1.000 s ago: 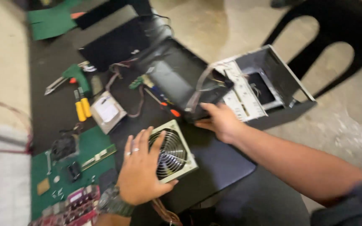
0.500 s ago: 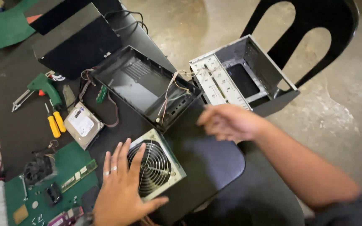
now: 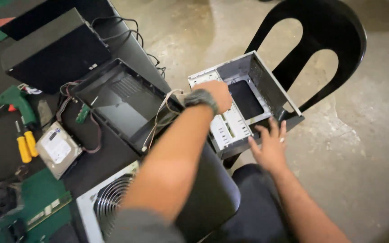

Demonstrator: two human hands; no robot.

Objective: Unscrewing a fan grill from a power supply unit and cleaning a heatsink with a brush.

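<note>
A small grey metal computer case [image 3: 254,74] lies open at the table's right edge, partly over a black plastic chair [image 3: 325,40]. My left hand [image 3: 214,93], with a dark watch on the wrist, reaches across and grips the case's near top edge. My right hand [image 3: 269,146] rests against the case's lower front edge with its fingers spread. A bundle of thin cables [image 3: 160,114] runs from the case to the black cover shell [image 3: 118,101] beside it.
A power supply with a round fan grille [image 3: 106,209] lies under my left arm. Further left are a hard drive [image 3: 57,148], two yellow-handled screwdrivers [image 3: 25,146], a green tool [image 3: 16,101] and a green circuit board [image 3: 41,202]. A black box [image 3: 55,49] sits behind them. Concrete floor lies to the right.
My left hand has left the fan grille and moved across to the metal case. My right hand slid down to the case's lower edge. The view has swung right.
</note>
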